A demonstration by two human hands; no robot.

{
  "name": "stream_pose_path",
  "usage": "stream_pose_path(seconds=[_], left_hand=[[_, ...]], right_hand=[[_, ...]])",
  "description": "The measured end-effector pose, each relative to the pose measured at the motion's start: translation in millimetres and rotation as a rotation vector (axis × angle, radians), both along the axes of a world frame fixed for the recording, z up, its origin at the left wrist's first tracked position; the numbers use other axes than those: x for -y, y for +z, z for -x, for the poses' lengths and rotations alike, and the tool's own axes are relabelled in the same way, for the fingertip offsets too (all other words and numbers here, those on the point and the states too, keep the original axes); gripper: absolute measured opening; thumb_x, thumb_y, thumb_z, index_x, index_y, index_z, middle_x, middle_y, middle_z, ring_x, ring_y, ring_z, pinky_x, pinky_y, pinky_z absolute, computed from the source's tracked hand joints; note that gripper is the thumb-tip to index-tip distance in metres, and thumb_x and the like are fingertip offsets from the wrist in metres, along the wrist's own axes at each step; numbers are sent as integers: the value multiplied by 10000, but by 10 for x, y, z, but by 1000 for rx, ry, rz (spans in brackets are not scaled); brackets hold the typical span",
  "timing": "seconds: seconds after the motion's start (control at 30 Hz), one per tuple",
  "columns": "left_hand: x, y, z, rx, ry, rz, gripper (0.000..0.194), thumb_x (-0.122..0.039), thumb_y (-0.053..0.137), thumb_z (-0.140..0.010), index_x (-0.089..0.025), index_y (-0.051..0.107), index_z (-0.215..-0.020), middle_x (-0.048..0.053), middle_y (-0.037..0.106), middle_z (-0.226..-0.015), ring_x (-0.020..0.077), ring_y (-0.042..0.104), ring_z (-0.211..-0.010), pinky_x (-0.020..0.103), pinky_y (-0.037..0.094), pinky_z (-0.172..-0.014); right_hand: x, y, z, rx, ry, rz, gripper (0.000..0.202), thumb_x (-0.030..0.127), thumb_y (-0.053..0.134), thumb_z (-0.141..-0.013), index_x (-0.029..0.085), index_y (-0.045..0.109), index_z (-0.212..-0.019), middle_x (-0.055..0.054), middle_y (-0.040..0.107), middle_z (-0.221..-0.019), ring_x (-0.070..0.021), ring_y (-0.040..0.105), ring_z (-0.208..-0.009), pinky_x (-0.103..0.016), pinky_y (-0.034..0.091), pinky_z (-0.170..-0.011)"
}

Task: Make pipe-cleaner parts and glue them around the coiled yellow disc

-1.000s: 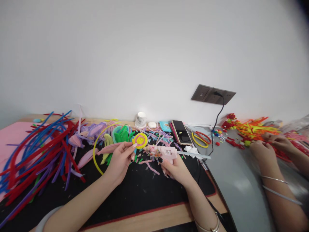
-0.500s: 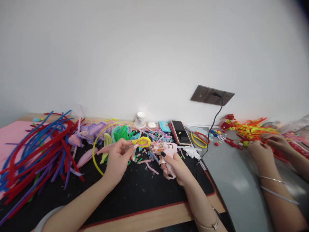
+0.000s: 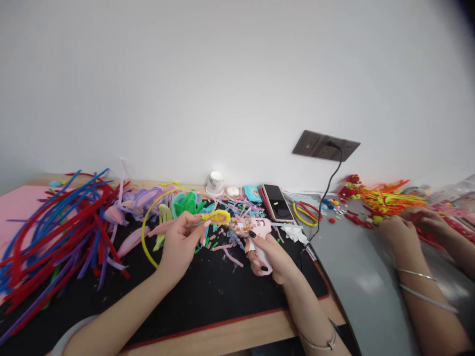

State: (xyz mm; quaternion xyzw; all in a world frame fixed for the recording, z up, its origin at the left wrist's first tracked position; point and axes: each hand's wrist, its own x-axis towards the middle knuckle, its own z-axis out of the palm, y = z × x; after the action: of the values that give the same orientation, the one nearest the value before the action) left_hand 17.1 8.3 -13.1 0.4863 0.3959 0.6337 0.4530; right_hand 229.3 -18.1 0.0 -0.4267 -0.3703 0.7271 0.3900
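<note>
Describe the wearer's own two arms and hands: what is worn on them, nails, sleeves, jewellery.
Both forearms are bare. The left hand has pale, light-polished nails, and a bit of light sleeve shows near the bottom edge of the picture. The right hand has dark, near-black nail polish, and a thin metal bangle sits on its wrist. No rings or watch can be made out.

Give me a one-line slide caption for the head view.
Left hand holds a yellow-pink spiral disc at the nozzle of a pink glue gun gripped by the right hand.
</note>
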Motion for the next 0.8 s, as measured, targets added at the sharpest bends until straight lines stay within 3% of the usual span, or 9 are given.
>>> stream_pose_path(seconds=[0.37, 0.53, 0.63, 0.8], left_hand=[[16, 50, 54, -134, 107, -39, 184, -197, 644, -749, -195, 470, -688, -68, 550, -610, 70, 481, -443, 213, 391, -472], [9, 66, 70, -158, 126, -32, 148, -207, 632, -753, -199, 486, -731, -77, 520, -558, 81, 483, -445, 208, 384, -469], [11, 85, 70, -174, 110, -5, 130, -224, 624, -763, -203, 496, -777, -87, 494, -494, 90, 479, -448, 205, 374, -471], [18, 97, 57, -184, 93, 8, 154, -258, 637, -758, -197, 500, -790, -87, 504, -482, 90, 471, -434, 209, 375, -466]], right_hand=[[7, 66, -30, -69, 16, 7, 349, 479, 639, -731, 143, 551, -693, 52, 465, -380, -37, 291, -277, -171, 267, -307], [2, 75, -102, -93, -15, -74, 349, 496, 591, -767, 155, 544, -704, 63, 435, -384, -39, 270, -277, -180, 244, -312], [28, 108, -191, -46, -146, -189, 351, 510, 584, -766, 159, 561, -767, 68, 415, -408, -48, 285, -300, -188, 251, -327], [214, 261, -502, 295, -590, -384, 334, 446, 597, -748, 162, 546, -918, 46, 469, -537, -86, 398, -432, -208, 348, -426]])
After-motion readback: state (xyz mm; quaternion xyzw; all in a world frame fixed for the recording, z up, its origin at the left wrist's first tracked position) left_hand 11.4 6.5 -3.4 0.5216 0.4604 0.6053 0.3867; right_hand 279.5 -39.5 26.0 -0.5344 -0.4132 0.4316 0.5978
